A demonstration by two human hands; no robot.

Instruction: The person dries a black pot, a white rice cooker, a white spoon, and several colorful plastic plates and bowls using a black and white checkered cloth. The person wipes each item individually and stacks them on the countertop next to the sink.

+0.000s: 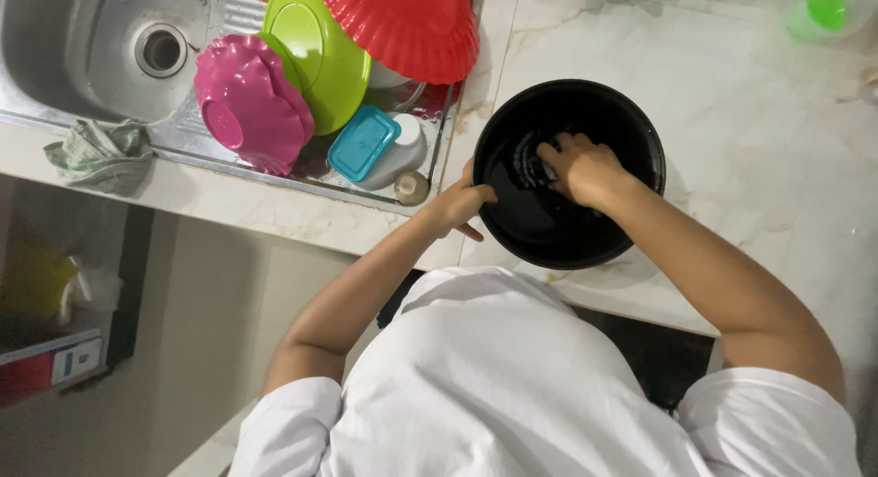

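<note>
A large black bowl (631,139) stands on the marble counter (750,102). My left hand (462,203) grips the bowl's near-left rim, thumb over the edge. Inside the bowl, my right hand (585,169) presses down on its bottom with the fingers curled over something dark that I cannot make out. My white shirt fills the lower part of the view.
Left of the bowl a steel sink (82,47) has a drainboard stacked with a pink bowl (249,102), a green plate (315,56), a red bowl (402,24) and a teal-lidded container (366,143). A grey cloth (101,152) lies on the sink's edge. A green object (828,10) sits far right.
</note>
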